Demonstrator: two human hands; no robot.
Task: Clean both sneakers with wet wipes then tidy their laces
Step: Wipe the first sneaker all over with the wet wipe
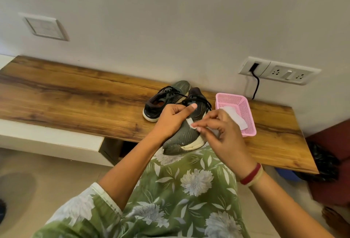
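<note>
Sneaker (182,140), dark grey-green with a scuffed white sole, is nearest, its toe pointing back at the person and jutting past the front edge of the desk (75,95) over a green floral garment (180,190). The left hand (170,120) grips it from the side, fingers curled round the upper and thumb raised by the black laces (198,99). The right hand (225,133), with red and pale bangles (251,176) at the wrist, pinches a white wet wipe (190,124) against the shoe's upper. Just behind it, the second sneaker (164,101) rests on the desk with its toe towards the wall. Beside the pair on the right sits a pink mesh basket (244,105) holding another wipe (234,116). On the wall beyond are a socket panel (280,72) with a black cable (256,86) plugged in and, far left, a switch plate (45,27).
</note>
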